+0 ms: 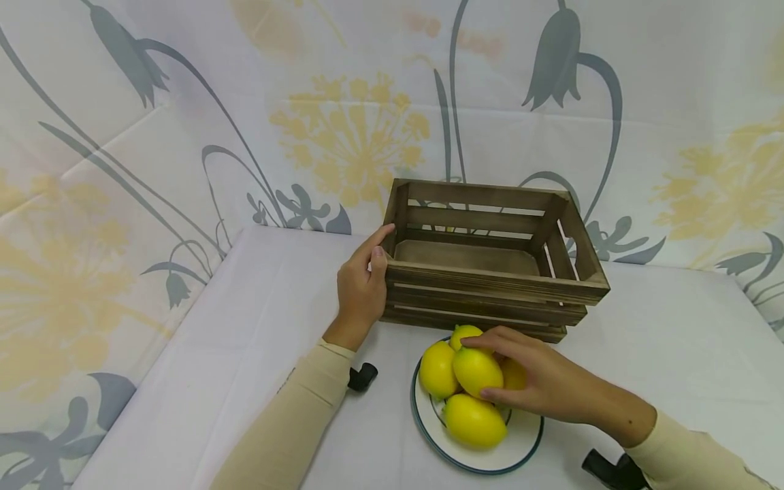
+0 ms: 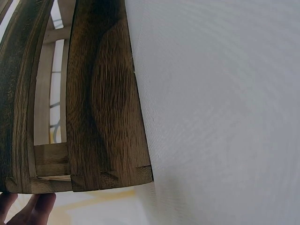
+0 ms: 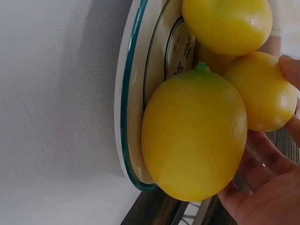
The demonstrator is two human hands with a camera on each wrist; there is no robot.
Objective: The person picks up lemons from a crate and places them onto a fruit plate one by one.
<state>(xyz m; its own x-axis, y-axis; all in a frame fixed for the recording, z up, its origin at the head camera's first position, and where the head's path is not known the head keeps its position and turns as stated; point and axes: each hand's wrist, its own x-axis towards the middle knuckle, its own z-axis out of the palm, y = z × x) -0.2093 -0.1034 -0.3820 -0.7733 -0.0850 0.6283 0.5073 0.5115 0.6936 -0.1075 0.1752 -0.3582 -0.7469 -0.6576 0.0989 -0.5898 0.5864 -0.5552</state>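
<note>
Several yellow lemons lie heaped on a white plate with a blue-green rim. My right hand pinches the top lemon between thumb and fingers. In the right wrist view that lemon shows behind a larger, nearer lemon, with fingertips at its side. A front lemon and a left lemon lie around it; another is partly hidden under my right hand. My left hand rests against the left end of a brown slatted wooden crate, fingertips touching that end.
The crate stands upright behind the plate, close to its far rim, with a handle cutout in its right end. White cloth covers the table. A flower-printed cloth hangs behind. Black wrist-camera pieces show beside both forearms.
</note>
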